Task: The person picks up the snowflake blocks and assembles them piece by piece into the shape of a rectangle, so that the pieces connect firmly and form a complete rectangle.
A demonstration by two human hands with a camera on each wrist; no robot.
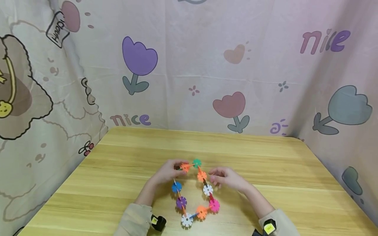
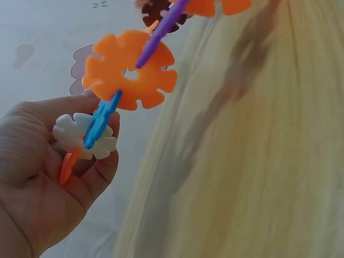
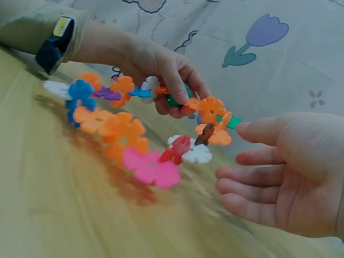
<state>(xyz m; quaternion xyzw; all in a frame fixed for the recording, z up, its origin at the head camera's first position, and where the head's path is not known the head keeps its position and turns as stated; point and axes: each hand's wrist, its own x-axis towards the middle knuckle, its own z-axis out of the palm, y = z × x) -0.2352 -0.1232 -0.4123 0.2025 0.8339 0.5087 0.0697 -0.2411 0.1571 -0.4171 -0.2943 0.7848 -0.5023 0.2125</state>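
A closed loop of plastic snowflake discs (image 1: 187, 219), in orange, blue, purple, white, pink, green and other colours, hangs linked edge to edge between the hands in the head view. My left hand (image 1: 166, 171) pinches the loop at its upper left, near an orange disc (image 1: 185, 167). A green disc (image 3: 177, 99) shows between its fingers in the right wrist view. On the other side, my right hand (image 1: 226, 177) lies with loosely bent fingers, holding nothing. Its thumb tip is close to a green disc (image 3: 233, 122); whether they touch, I cannot tell.
Beneath the loop is a wooden table (image 1: 118, 147), its far edge close to a printed curtain (image 1: 183, 65). More curtain (image 1: 44, 164) hangs along the left side. Each wrist wears a black camera strap (image 1: 159, 223).
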